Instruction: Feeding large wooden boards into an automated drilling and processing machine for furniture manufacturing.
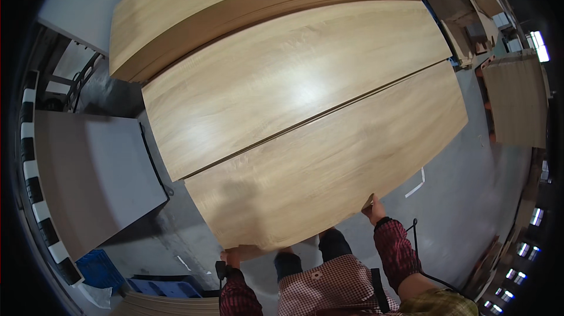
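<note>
A long light wood-grain panel (pixel 329 166) lies in front of me, its near edge close to my body. My left hand (pixel 232 256) is closed on its near left corner, with the fingers partly hidden. Farther right along the same edge, my right hand (pixel 374 210) grips it, with the fingertips out of sight underneath. Beyond a narrow dark gap lies a second wood-grain panel (pixel 294 81), roughly parallel to the first.
Behind the panels rises a taller stack of boards (pixel 264 7) with a brown side. A grey-topped board stack (pixel 100 169) stands at the left, with blue pallets (pixel 164 286) below it. At the right are another board stack (pixel 517 101) and grey floor (pixel 458 198) marked with white tape.
</note>
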The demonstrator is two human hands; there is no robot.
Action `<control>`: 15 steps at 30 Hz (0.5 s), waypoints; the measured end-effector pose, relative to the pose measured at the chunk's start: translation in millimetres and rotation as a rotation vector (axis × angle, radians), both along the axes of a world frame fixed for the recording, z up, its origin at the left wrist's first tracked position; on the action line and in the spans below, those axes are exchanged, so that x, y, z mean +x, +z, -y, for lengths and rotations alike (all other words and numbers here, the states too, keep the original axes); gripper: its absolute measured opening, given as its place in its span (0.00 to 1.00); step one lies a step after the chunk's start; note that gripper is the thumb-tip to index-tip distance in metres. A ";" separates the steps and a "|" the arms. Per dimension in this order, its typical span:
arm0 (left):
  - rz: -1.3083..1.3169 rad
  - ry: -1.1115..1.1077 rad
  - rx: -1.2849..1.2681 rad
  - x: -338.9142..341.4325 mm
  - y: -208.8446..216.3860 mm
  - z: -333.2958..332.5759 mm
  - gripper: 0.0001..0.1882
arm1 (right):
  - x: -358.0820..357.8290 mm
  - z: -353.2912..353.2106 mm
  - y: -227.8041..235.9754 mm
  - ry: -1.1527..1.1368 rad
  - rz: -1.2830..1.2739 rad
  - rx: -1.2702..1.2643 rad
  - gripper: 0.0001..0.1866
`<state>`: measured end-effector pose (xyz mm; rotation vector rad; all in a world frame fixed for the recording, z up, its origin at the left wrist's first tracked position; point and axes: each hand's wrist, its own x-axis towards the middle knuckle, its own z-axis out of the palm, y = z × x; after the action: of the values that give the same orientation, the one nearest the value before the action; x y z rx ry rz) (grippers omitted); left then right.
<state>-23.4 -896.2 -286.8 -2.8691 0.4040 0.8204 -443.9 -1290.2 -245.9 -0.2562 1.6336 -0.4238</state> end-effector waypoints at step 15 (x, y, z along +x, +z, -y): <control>-0.113 -0.465 -0.219 -86.6 177.0 134.0 0.42 | 1.5 -28.5 93.0 -0.051 0.068 -0.210 0.23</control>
<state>-110.0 -1030.2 -109.8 -2.7361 1.1846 0.8909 -442.4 -1261.7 -152.9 -0.3539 1.5322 -0.6376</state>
